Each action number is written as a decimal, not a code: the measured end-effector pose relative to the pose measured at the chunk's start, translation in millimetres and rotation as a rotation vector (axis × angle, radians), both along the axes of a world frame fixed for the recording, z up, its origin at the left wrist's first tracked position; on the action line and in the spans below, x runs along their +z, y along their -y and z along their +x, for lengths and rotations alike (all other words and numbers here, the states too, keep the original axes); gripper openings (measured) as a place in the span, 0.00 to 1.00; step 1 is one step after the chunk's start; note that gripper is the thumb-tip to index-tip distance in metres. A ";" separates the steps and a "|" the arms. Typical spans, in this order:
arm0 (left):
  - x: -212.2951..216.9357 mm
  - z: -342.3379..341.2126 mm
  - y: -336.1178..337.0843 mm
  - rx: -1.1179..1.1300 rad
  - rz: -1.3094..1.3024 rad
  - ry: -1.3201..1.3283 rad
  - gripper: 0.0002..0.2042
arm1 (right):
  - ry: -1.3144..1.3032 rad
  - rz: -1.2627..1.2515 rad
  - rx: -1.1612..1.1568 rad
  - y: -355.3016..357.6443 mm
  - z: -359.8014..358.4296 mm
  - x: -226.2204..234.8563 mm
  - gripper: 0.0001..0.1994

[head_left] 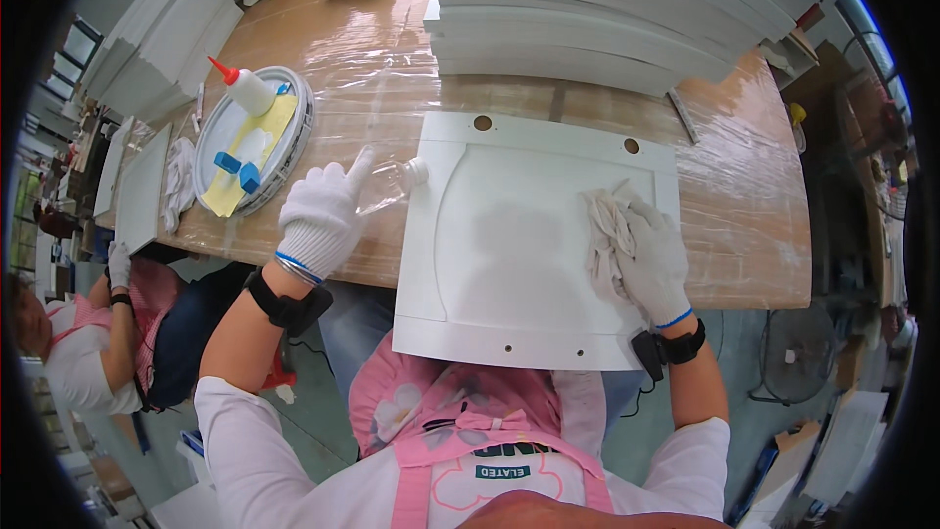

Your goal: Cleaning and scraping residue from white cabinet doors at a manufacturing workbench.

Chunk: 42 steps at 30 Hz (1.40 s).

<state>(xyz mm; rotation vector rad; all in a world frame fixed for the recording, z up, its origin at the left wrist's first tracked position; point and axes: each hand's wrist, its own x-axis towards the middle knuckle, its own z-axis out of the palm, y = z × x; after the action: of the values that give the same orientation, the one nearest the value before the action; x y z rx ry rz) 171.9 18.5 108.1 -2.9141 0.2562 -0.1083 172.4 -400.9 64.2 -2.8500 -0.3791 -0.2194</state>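
My left hand [326, 208], in a white knit glove, is closed around a clear plastic bottle [388, 184], one finger stretched out. The bottle lies tilted, its white cap at the left edge of a white panel [509, 235]; its rear part is hidden by the glove. The panel rests on the table and juts over the near edge toward my lap. It has two round holes along its far edge and two small ones along its near edge. My right hand [651, 260], gloved too, presses a crumpled whitish cloth [609, 235] onto the panel's right side.
Left of the panel, a round lid [206, 162] carries a white glue bottle [253, 95] with a red nozzle, blue pieces and yellow paper. Stacked white boards [587, 20] stand behind. A co-worker [98, 343] sits at left. A floor fan [795, 358] stands at right.
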 end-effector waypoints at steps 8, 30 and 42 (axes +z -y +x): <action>1.4 42.8 9.9 -0.010 0.154 0.125 0.34 | 0.025 0.013 0.007 -1.2 -0.9 2.7 0.15; 6.1 -98.4 7.9 0.049 -0.140 -0.077 0.39 | 0.054 0.118 0.110 1.3 -0.1 -1.7 0.20; 22.0 -164.1 23.8 -0.158 0.002 -0.043 0.29 | 0.178 0.138 0.127 1.7 -3.7 -1.6 0.16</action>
<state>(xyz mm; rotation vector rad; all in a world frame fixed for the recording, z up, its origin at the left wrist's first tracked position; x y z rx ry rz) 7.8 -5.3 130.1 -2.8931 0.4934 -0.0705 168.7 -402.6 62.6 -2.6672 -0.5556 -0.4571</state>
